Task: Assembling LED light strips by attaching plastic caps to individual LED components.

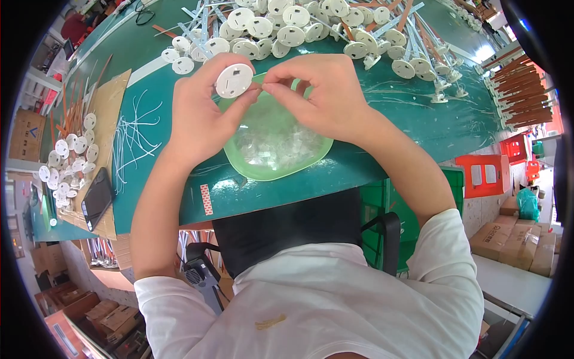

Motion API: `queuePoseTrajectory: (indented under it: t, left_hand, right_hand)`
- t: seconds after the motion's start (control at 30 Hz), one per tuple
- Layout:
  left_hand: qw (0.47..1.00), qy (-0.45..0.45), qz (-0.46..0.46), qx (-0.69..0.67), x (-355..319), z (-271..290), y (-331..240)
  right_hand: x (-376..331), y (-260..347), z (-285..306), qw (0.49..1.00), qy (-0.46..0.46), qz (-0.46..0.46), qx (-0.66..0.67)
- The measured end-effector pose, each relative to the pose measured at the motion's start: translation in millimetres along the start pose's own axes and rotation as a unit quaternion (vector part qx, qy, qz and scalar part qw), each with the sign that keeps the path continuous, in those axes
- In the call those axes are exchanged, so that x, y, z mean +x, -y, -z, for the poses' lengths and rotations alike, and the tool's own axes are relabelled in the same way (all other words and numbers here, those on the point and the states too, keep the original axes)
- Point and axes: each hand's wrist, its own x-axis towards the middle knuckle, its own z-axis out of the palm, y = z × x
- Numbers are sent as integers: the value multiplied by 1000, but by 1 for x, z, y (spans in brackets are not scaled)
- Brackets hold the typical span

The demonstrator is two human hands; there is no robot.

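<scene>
I see a white round plastic disc in my left hand, over a translucent pale green tray of clear small pieces. The table top is dark teal green. The heap of discs is white with orange-brown sticks. The phone is black, my shirt white, the crate bright orange

White short-sleeved T-shirt (a small yellowish mark on the front), dark trousers, bare forearms
</scene>
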Motion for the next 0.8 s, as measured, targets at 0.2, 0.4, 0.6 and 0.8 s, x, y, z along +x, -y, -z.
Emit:
queuePoseTrajectory:
  t: [0.2, 0.4, 0.6, 0.8]
  left_hand:
    - [1000, 9, -6, 16, 0, 2, -1]
    - [999, 21, -21, 37, 2, -2, -2]
    - [995, 33, -89, -12, 2, 2, -9]
    - [988, 35, -65, -136, 0, -17, -13]
  right_hand:
    - [3, 0, 0, 1000, 7, 22, 2]
    - [1, -2, 3, 997, 0, 60, -41]
    - [4, 3, 7, 979, -159, 123, -8]
    - [2, 5, 0, 962, -220, 164, -3]
